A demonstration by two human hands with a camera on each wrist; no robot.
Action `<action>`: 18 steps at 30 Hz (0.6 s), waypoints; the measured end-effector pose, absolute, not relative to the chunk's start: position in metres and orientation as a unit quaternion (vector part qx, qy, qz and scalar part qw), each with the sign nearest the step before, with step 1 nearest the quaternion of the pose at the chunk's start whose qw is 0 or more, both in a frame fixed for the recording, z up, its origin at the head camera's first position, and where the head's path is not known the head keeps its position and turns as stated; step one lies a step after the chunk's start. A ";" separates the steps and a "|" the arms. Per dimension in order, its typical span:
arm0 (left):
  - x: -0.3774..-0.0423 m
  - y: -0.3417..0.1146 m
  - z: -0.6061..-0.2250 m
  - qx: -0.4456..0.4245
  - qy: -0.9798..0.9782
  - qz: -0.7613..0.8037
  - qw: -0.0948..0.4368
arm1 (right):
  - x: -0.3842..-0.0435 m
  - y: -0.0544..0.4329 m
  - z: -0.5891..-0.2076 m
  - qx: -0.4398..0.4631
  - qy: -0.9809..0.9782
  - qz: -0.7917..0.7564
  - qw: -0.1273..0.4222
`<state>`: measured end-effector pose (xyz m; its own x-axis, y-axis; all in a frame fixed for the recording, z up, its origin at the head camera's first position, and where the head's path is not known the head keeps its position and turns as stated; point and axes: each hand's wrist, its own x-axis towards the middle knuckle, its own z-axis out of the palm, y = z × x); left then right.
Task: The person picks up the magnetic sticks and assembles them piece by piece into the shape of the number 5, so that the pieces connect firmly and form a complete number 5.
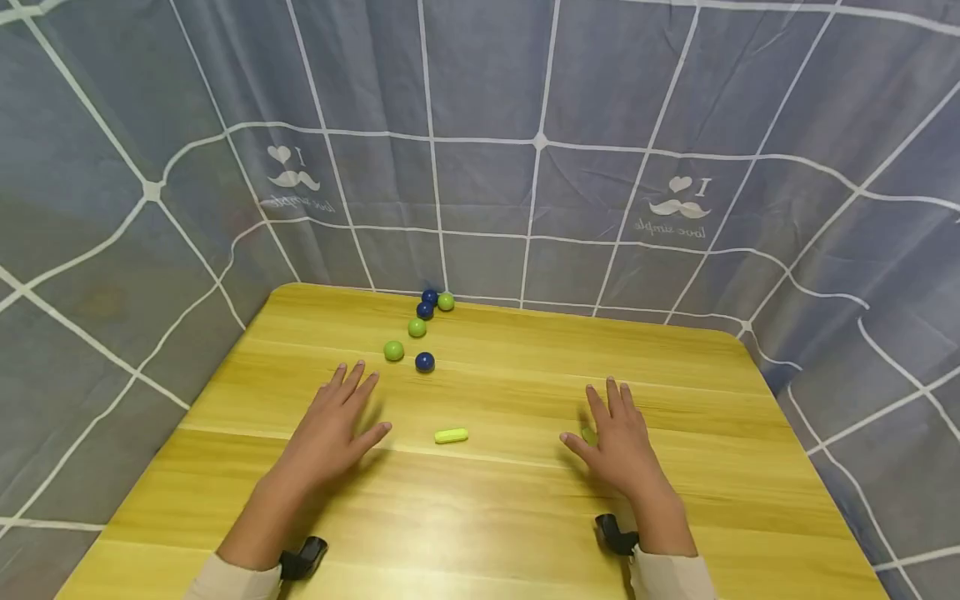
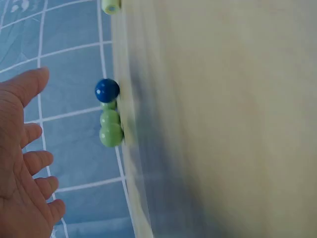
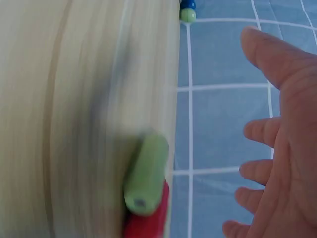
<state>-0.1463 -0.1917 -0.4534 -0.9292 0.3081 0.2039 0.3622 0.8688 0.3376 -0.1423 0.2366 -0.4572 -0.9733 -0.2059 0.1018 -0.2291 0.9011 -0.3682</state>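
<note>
My left hand (image 1: 326, 433) hovers over the left half of the wooden table, its fingers spread and holding nothing. Beyond its fingertips lie green balls (image 1: 393, 351) and blue balls (image 1: 424, 362). A short yellow-green cylinder (image 1: 451, 436) lies on its side between the two hands. On the right, my right hand (image 1: 621, 446) is also spread and empty above the table. Partly hidden by it in the head view is a green piece (image 1: 589, 436). The right wrist view has a green cylinder (image 3: 147, 173) with a hole in its end, beside a red piece (image 3: 148, 218) cut off by the frame.
The wooden table (image 1: 487, 517) is bordered at the back and sides by a grey-blue curtain (image 1: 480, 192) with white grid lines. Two blue balls and a green ball (image 1: 446, 302) sit close to the back edge. Each wrist wears a black camera mount (image 1: 303, 560).
</note>
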 end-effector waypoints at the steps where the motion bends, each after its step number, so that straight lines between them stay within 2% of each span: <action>1: -0.149 -0.191 -0.453 -0.178 -0.961 -0.201 0.073 | -0.144 0.234 -0.458 0.116 -0.973 0.198 0.030; 13: -0.171 -0.178 -0.462 -0.185 -0.927 -0.313 0.098 | -0.159 0.198 -0.465 0.160 -0.938 0.308 -0.018; 18: -0.177 -0.172 -0.467 -0.180 -0.909 -0.365 0.090 | -0.163 0.186 -0.466 0.175 -0.919 0.353 -0.037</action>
<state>-0.1771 -0.1723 -0.4666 -0.9192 0.2606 0.2954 0.3925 0.6684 0.6318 -0.1626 0.1863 -0.4662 -0.9359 -0.3479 0.0549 -0.2953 0.6902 -0.6607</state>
